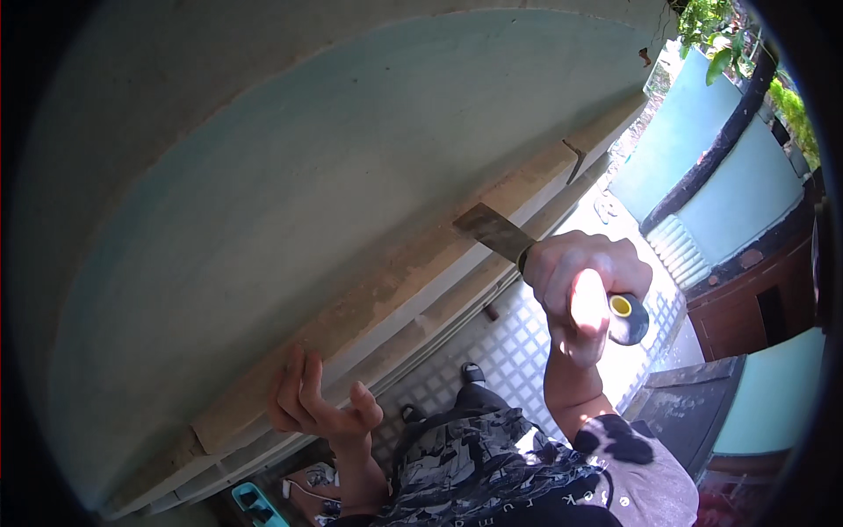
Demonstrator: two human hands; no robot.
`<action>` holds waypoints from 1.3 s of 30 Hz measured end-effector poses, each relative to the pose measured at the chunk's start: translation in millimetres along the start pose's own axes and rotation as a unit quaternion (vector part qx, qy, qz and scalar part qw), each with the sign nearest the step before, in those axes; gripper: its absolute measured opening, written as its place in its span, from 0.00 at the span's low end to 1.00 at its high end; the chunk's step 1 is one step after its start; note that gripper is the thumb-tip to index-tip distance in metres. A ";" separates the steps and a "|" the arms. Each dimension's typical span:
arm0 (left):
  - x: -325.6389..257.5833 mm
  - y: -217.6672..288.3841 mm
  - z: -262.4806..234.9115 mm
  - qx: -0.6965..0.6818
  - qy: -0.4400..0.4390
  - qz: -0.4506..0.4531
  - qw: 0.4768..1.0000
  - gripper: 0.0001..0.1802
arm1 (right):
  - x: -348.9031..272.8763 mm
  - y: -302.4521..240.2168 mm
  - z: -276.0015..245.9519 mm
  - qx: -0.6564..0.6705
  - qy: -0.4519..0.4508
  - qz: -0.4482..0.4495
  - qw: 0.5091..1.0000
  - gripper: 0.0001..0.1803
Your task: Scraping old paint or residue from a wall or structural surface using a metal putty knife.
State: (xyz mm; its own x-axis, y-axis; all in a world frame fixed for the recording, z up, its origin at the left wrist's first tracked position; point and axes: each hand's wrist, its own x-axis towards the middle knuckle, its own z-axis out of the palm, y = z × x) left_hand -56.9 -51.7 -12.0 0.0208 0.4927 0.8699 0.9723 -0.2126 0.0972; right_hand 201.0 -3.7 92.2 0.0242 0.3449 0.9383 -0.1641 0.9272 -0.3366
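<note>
My right hand [580,285] grips the black handle of a putty knife [500,235]. Its flat metal blade rests against the scraped tan strip [386,294] at the bottom of a pale green wall [290,184]. The handle's yellow-capped end [623,309] sticks out below my fist. My left hand [316,408] is held up beside the same strip, lower left, fingers curled and apart, palm toward me, holding nothing.
White moulding [439,303] runs under the strip. A white lattice-patterned floor [509,351] lies below, with my dark shoe [474,373]. A teal object [256,505] lies at the bottom left. Teal panels, a reddish wooden cabinet [746,307] and green plants [716,35] stand at the right.
</note>
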 end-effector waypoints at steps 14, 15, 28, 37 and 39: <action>-2.5 -1.1 -2.0 0.010 -0.001 -0.003 1.000 0.27 | -5.2 -0.8 -4.8 0.005 0.093 0.051 0.994 0.20; -0.4 3.8 -4.0 0.014 -0.008 -0.011 1.000 0.26 | -3.4 -7.1 -7.4 0.007 0.092 0.053 0.994 0.20; -0.5 1.3 0.8 0.028 0.002 -0.017 0.999 0.25 | -3.4 1.6 -15.9 0.027 0.089 0.041 0.995 0.18; 1.3 1.4 2.3 0.026 0.009 -0.014 1.000 0.25 | 1.9 -2.5 -16.6 0.034 0.104 0.070 0.991 0.24; -0.6 0.9 0.8 0.030 0.005 -0.015 0.999 0.24 | 4.2 -12.8 -19.3 0.061 0.081 0.079 0.992 0.24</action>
State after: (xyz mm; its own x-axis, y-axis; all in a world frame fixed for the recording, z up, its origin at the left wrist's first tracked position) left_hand -55.9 -51.4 -12.8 -0.0100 0.4898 0.8718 0.9848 -0.1465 0.0936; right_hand 222.3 -11.4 98.9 0.1451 0.5120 0.8467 -0.2967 0.8389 -0.4564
